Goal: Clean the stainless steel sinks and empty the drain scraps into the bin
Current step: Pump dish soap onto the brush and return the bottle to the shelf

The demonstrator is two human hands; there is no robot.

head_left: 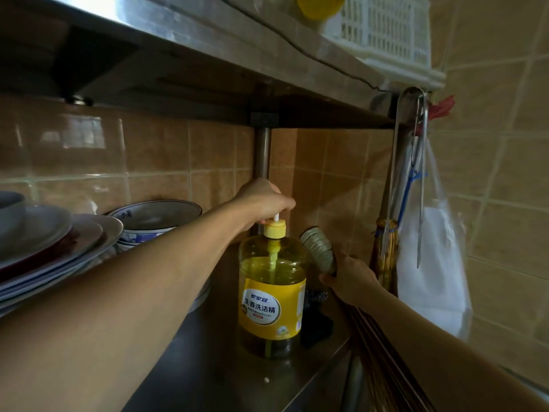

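Left hand (261, 200) sits on top of the pump head of the dish soap bottle (271, 295), fingers curled over it; the white pump stem shows just under the hand. The bottle stands upright on the steel shelf (208, 367), yellow cap and label, partly filled with yellow liquid.

Right hand (350, 281) grips a scrubbing pad (318, 251), holding it just beside the bottle's neck on the right, face tilted toward the pump.

Surroundings: stacked plates (56, 248) and blue-patterned bowls (154, 218) crowd the shelf left of the bottle, under the left forearm. A dark object lies behind the bottle's right side; what it is cannot be told. The shelf post (263, 153) stands directly behind the left hand. On the right, metal tongs (421, 179), a white plastic bag (430, 272) and a straw brush (386, 254) hang near the right hand. A white basket (386, 34) sits on the upper shelf. No sink is in view.
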